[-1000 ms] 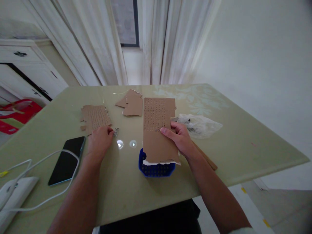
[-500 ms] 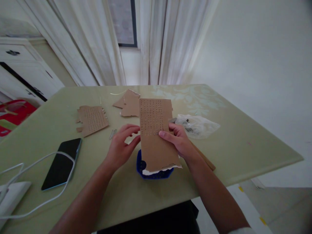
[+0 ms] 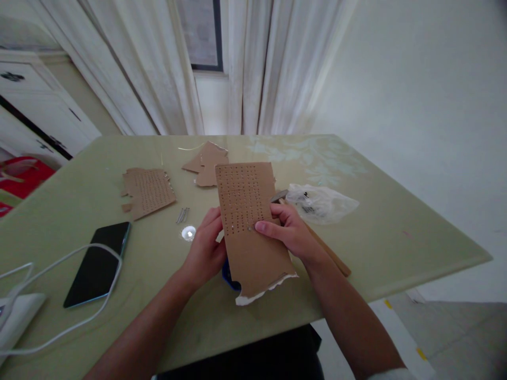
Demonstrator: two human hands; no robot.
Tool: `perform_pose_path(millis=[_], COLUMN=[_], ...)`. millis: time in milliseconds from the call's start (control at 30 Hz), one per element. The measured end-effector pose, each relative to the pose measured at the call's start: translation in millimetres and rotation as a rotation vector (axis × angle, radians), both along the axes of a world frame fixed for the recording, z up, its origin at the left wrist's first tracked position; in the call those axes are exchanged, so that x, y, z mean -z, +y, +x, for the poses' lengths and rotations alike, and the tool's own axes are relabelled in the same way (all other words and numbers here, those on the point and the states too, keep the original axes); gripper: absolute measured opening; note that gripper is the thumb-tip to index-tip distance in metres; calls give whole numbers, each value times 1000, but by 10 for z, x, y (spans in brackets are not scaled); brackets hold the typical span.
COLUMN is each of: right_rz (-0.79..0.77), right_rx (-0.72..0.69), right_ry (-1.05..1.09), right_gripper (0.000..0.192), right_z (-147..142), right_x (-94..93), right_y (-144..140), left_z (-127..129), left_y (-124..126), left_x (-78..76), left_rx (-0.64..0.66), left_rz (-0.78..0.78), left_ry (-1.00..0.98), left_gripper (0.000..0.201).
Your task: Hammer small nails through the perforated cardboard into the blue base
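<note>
My right hand grips a piece of brown cardboard by its right edge, thumb on the front. Rows of small punched holes fill its upper part, and its lower edge is torn. At the left edge is my left hand, fingers curled, their tips hidden behind the cardboard; what they hold is out of sight. Beneath lies a blue plastic basket, mostly covered. Several nails lie left of my left hand. Beside my right forearm rests a hammer with a wooden handle.
Another punched cardboard piece and torn cardboard scraps lie farther back. A clear plastic bag is at the right. A phone with a white cable across it sits at the left. The table edge runs close in front.
The cardboard has tilted and shifted slightly left and toward me, showing less of the blue basket. My left hand's fingers have curled in behind its edge. A bright spot appears on the table near the nails.
</note>
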State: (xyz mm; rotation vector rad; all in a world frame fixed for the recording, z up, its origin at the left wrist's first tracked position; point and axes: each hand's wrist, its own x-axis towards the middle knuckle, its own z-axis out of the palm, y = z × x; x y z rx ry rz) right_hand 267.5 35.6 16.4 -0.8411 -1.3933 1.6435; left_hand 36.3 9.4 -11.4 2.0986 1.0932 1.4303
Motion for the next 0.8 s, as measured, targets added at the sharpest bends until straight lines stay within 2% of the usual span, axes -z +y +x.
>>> perform_pose_path(millis=[133, 233, 300, 400, 467, 533, 633, 700, 800], right_rz=[12, 12, 29, 51, 75, 111, 203, 242, 215], right_rx=[-22, 13, 67, 143, 154, 125, 78, 54, 15], right_ry=[-32, -24, -11, -8, -26, -50, -132, -184, -194], right_gripper=[36, 38, 38, 37, 37, 39, 41, 41, 42], right_z=[-25, -33, -31, -23, -23, -30, -43, -47, -44], right_x=[-9, 30, 59, 81, 75, 59, 28, 13, 4], right_y=[7, 20, 31, 44, 48, 49, 51, 49, 47], left_z=[26, 31, 24, -5, -23, -27, -11, -4, -5], left_y=[-32, 9, 45, 56, 25, -13, -32, -15, 0], left_x=[7, 19, 15, -39, -98, -146, -153, -122, -80], left_rx=[11, 20, -57, -283, -344, -292, -175, -105, -16], left_rz=[-90, -170, -180, -47, 123, 261, 347, 370, 390], left_ry=[-68, -107, -143, -169, -71, 79, 212, 224, 176], left_gripper=[24, 26, 33, 36, 31, 25, 21, 20, 26])
